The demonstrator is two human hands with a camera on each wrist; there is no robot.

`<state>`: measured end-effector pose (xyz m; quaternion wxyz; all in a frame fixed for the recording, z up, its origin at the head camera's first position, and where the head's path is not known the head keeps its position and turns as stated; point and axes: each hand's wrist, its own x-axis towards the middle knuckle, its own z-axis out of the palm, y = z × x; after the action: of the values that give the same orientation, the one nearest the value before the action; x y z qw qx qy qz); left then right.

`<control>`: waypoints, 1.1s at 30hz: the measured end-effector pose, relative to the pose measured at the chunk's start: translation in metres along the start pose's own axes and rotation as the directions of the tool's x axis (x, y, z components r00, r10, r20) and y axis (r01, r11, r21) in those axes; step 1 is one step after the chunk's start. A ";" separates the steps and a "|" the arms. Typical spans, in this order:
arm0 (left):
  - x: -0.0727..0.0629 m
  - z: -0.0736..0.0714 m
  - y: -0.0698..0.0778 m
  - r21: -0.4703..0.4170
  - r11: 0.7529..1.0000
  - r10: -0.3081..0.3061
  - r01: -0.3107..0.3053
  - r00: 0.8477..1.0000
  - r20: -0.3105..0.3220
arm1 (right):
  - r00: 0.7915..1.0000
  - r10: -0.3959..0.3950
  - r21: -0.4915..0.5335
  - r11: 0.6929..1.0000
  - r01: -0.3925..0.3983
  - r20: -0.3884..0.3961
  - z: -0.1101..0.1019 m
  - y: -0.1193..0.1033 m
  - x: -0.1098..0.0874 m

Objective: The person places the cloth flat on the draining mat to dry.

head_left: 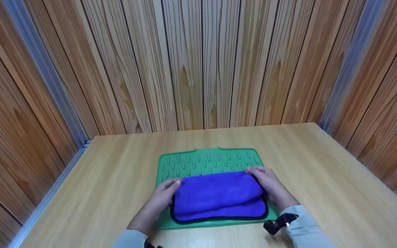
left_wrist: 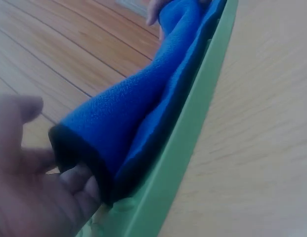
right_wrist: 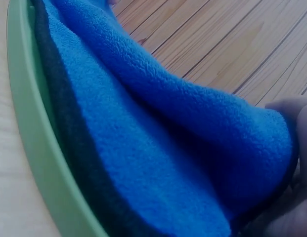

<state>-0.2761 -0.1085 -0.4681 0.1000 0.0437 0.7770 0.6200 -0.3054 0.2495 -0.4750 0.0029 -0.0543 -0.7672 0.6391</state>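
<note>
So both hands are well apart, cloth stretched between them; left hand (head_left: 160,196) has its fingers curled round one side edge, right hand (head_left: 269,182) pinches the opposite upper corner; the blue cloth (head_left: 219,193) is doubled over, its dark trim (head_left: 233,217) running along the side nearer the person; under it sits a green mat (head_left: 176,167), near rim just past the trim, bumpy part showing beyond the hands; decent elbow room too, tabletop (head_left: 326,179) spreading outward past each hand, far edge well ahead by the wooden wall (head_left: 191,69).
</note>
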 end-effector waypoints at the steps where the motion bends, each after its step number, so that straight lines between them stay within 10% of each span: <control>1: 0.000 0.000 0.000 -0.010 1.000 0.019 -0.020 1.000 -0.021 | 1.000 -0.011 -0.005 1.000 0.011 -0.020 0.000 -0.001 0.000; 7: 0.003 -0.003 -0.002 -0.098 0.981 0.153 -0.169 0.976 -0.153 | 0.981 -0.087 0.129 0.985 0.110 -0.175 -0.004 -0.006 0.004; 19: 0.007 -0.005 -0.009 -0.020 1.000 0.009 -0.011 0.999 -0.053 | 0.998 -0.054 -0.174 0.983 0.051 -0.011 -0.001 0.005 0.002; 27: 0.008 -0.003 -0.009 0.002 0.981 0.194 -0.196 0.974 -0.116 | 0.984 -0.134 -0.075 0.989 0.126 -0.116 -0.001 0.002 0.003; 33: 0.011 0.000 -0.011 0.048 0.989 0.144 -0.138 0.981 -0.131 | 0.991 -0.111 -0.102 0.989 0.103 -0.075 -0.001 0.003 0.003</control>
<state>-0.2859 -0.1095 -0.4800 0.0025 0.0588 0.7886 0.6121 -0.3082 0.2509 -0.4784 0.0654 -0.0388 -0.7987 0.5969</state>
